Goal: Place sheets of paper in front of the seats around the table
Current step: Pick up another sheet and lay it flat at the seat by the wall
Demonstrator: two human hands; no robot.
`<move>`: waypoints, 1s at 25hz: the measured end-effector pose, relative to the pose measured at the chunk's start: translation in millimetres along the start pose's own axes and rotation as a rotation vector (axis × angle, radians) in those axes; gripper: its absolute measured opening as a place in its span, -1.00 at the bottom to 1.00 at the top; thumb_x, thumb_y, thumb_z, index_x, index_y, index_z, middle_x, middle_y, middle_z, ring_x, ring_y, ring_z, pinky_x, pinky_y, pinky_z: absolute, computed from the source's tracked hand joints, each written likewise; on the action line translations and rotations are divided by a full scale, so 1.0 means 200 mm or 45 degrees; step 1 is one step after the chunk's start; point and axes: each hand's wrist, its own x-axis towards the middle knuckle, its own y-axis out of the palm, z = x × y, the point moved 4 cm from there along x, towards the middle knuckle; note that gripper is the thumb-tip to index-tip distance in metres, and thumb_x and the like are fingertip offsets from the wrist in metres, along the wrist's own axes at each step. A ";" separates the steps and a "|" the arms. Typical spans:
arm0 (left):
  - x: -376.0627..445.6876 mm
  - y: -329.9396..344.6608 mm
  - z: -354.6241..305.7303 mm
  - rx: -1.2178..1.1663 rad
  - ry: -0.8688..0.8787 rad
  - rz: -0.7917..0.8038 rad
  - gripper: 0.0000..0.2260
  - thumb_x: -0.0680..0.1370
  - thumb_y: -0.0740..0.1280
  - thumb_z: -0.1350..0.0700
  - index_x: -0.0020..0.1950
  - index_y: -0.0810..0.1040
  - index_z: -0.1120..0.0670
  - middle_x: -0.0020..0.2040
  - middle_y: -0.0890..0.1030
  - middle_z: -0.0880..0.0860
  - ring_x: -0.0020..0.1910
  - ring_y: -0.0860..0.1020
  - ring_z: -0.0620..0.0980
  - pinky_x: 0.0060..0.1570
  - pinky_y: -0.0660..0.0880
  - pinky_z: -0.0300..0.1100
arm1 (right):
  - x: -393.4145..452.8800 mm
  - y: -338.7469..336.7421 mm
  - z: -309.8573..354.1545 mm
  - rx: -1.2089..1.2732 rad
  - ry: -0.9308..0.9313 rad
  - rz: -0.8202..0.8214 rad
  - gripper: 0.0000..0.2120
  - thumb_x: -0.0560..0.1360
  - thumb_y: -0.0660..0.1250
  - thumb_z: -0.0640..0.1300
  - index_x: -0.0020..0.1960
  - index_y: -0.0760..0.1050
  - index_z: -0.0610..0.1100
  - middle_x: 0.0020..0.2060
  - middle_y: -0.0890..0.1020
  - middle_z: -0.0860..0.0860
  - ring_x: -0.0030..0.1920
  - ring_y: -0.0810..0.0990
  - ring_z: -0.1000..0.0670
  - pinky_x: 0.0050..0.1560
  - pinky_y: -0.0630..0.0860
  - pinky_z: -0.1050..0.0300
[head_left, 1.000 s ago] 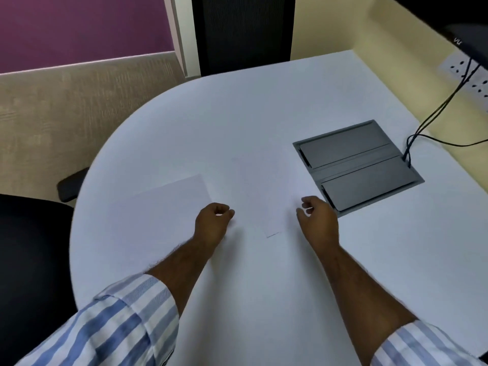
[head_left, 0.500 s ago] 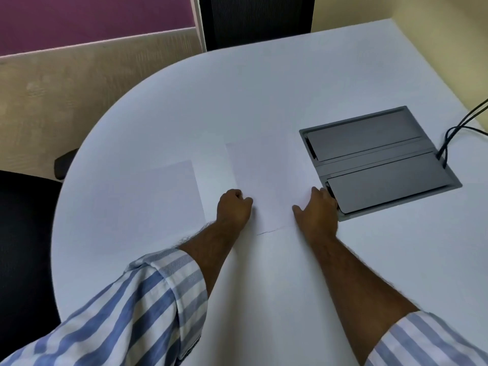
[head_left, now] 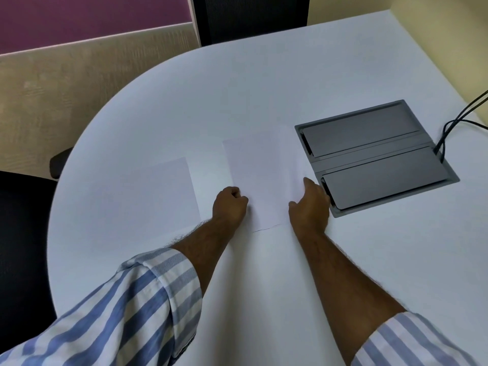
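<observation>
The left hand [head_left: 229,206] is curling shut and the right hand [head_left: 310,204] is resting loosely open, both touching 1 paper [head_left: 260,178] on the desk [head_left: 237,88].

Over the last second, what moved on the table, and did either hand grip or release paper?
Both hands, left hand and right hand, slid forward along the middle sheet; left stays fisted at its edge, right flat beside it. Grip unclear. The left sheet and cable box stayed put.

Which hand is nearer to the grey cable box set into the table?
The right hand. Its fingers reach the near left edge of the grey cable box; actual contact is unclear. The left hand rests fisted at the opposite side of the middle sheet, clearly apart from the box.
</observation>
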 end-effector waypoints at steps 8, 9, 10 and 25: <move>0.02 -0.02 0.05 -0.195 -0.039 0.036 -0.79 0.54 0.39 0.24 0.15 0.59 0.09 -0.01 0.60 0.02 -0.07 0.55 0.05 0.00 0.54 -0.06 | 0.06 -0.11 -0.02 0.345 0.122 -0.207 -0.74 0.52 0.50 -0.19 0.20 0.64 -0.14 0.04 0.74 -0.12 0.00 0.73 -0.14 -0.08 0.49 0.16; 0.03 -0.02 0.06 -0.220 -0.039 0.044 -0.80 0.54 0.39 0.24 0.14 0.59 0.08 0.00 0.60 0.03 -0.06 0.55 0.05 0.02 0.56 -0.02 | 0.06 -0.12 -0.02 0.329 0.121 -0.209 -0.76 0.53 0.51 -0.16 0.18 0.65 -0.14 0.04 0.75 -0.13 0.00 0.73 -0.14 -0.06 0.50 0.15; 0.03 -0.02 0.06 -0.236 -0.040 0.058 -0.80 0.54 0.40 0.25 0.15 0.59 0.10 0.01 0.60 0.04 -0.05 0.55 0.05 0.06 0.58 0.01 | 0.05 -0.12 -0.02 0.314 0.112 -0.210 -0.78 0.53 0.50 -0.14 0.16 0.65 -0.14 0.04 0.75 -0.13 0.02 0.73 -0.14 -0.04 0.51 0.14; 0.04 -0.09 0.06 -0.632 -0.074 0.005 -0.52 0.58 0.46 0.02 0.45 0.48 0.13 0.01 0.63 -0.02 -0.08 0.59 -0.06 0.28 0.61 0.05 | 0.07 -0.26 0.02 0.931 -0.064 -0.157 -0.88 0.62 0.40 -0.11 0.10 0.57 -0.14 -0.05 0.64 0.06 -0.06 0.63 0.16 -0.10 0.55 0.42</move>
